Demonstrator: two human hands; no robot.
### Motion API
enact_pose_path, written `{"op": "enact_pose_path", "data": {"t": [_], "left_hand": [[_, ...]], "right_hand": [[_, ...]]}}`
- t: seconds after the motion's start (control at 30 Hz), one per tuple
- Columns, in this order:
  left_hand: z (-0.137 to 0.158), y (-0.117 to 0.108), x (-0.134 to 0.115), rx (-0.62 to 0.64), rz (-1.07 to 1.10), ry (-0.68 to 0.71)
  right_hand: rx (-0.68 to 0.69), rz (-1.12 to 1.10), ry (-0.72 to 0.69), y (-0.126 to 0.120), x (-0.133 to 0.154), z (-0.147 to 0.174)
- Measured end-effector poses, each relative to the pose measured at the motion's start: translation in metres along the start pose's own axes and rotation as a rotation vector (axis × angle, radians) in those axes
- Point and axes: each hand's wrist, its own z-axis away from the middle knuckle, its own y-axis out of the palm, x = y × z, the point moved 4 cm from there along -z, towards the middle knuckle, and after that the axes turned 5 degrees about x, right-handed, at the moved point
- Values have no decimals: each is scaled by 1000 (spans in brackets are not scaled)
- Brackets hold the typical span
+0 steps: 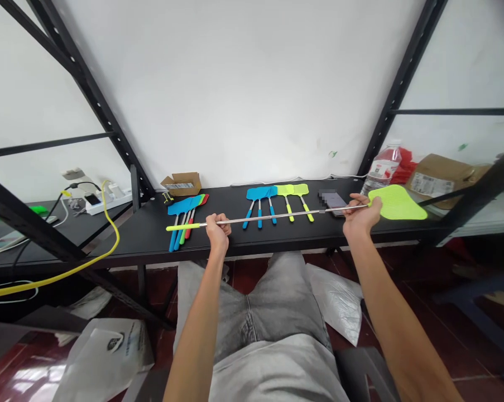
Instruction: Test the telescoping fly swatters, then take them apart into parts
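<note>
A yellow-green fly swatter (396, 202) with a long, drawn-out metal rod stretches across in front of me above the black table. My left hand (218, 229) is closed round the rod close to its yellow-green handle. At the other end my right hand (363, 215) grips the rod just below the swatter's head. Behind the rod lies a row of shorter swatters, blue ones (258, 194) and yellow-green ones (301, 190). Left of my left hand rests an overlapping bunch of swatters (180, 207) in blue, green and red.
A phone (335, 201) lies behind the rod, near my right hand. An open cardboard box (182, 183) stands at the back left. A plastic bottle (383, 167) and a brown package (438, 176) are at right. Black shelf posts flank the table; a yellow cable (116, 234) hangs at left.
</note>
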Motion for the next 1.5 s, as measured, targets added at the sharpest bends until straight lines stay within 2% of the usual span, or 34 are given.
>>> {"op": "enact_pose_path", "data": {"t": [0.2, 0.37, 0.43, 0.53, 0.63, 0.77, 0.83, 1.0, 1.2, 1.4, 1.5], "left_hand": [[-3, -2, 0, 37, 4, -32], [-4, 0, 5, 88, -48, -23], [-4, 2, 9, 126, -93, -58], [-4, -1, 9, 99, -62, -97], [-4, -6, 7, 95, -43, -88], [-3, -5, 10, 221, -127, -97], [-2, -4, 9, 243, -127, -93], [2, -6, 0, 88, 9, -41], [1, -6, -3, 64, -12, 3], [3, -4, -5, 57, -35, 42], [4, -5, -6, 11, -14, 29]], "right_hand": [[3, -9, -46, 17, -4, 5], [22, -20, 1, 37, -17, 26], [88, -13, 53, 54, -30, 47], [259, -29, 148, 82, -56, 81], [291, -30, 159, 90, -70, 98], [283, -43, 165, 87, -64, 90], [292, -51, 169, 86, -56, 82], [168, -66, 115, 66, -32, 51], [112, -54, 37, 33, -13, 14], [74, -59, 55, 29, -12, 12], [75, -48, 50, 31, -13, 13]]}}
